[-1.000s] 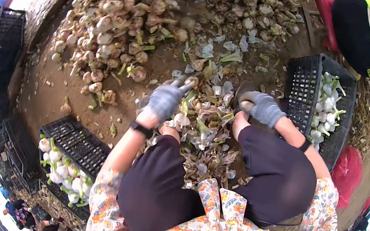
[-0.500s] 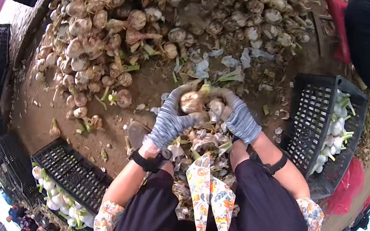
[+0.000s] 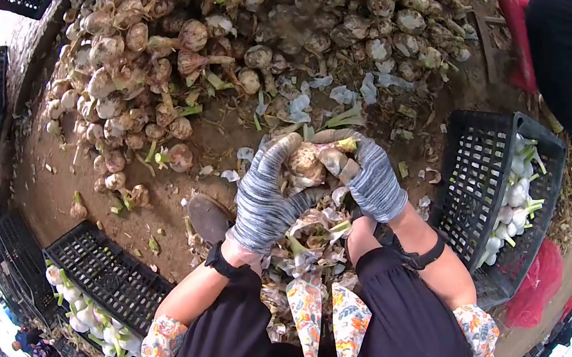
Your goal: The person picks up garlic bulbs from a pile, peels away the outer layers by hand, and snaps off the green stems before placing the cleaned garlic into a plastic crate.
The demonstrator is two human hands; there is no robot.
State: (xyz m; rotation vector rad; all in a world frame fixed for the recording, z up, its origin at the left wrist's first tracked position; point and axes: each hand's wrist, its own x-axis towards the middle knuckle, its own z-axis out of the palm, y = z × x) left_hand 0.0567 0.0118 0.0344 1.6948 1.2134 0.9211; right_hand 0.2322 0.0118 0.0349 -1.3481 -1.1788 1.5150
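Both hands wear grey striped gloves and meet in front of my knees. My left hand [image 3: 269,195] is wrapped round a brownish garlic bulb [image 3: 306,161] with dirty outer skin. Fingers of my right hand [image 3: 377,183] close on a second, paler bulb [image 3: 333,159] with a short green-yellow stem, right against the first one. Loose peeled skins [image 3: 304,247] lie on the ground below the hands, between my legs.
A large heap of unpeeled garlic [image 3: 123,58] spreads ahead and left. Black crates with white garlic stand at right [image 3: 472,188] and lower left [image 3: 108,273]. A person in dark and lime clothing [image 3: 566,67] is at upper right. Red netting [image 3: 538,288] lies beside the right crate.
My hands have turned the bulbs, and the stem now points to the right. The right hand's fingers have come over its bulb. The view has shifted slightly.
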